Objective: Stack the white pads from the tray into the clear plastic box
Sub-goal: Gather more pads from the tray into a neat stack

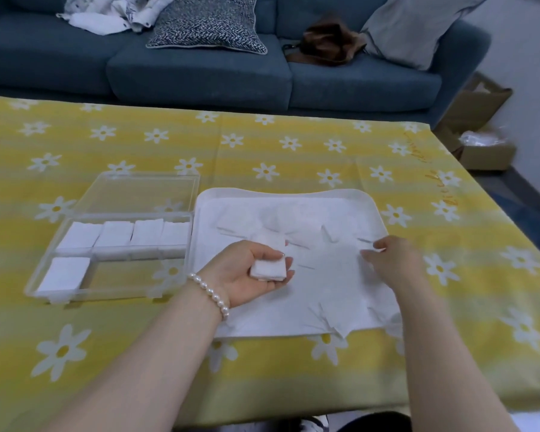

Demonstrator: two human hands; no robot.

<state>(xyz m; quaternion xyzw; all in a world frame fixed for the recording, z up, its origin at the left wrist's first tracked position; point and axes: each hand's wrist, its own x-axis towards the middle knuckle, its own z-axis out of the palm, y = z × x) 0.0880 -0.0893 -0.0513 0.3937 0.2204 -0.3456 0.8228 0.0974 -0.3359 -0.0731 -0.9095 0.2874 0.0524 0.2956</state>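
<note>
Over the near-left part of the white tray (pixel 206 198), the left hand (pixel 247 275) lies palm-up, fingers curled round a small stack of white pads (pixel 268 269). Right of it, the right hand (pixel 393 260) pinches the edge of one loose pad (pixel 370 251) among those scattered in the tray. Left of the tray, the clear plastic box (pixel 187 254) holds five stacks. The pads appear light, soft and easily creased, so they probably handle best pinched by an edge, then squared and supported from below.
</note>
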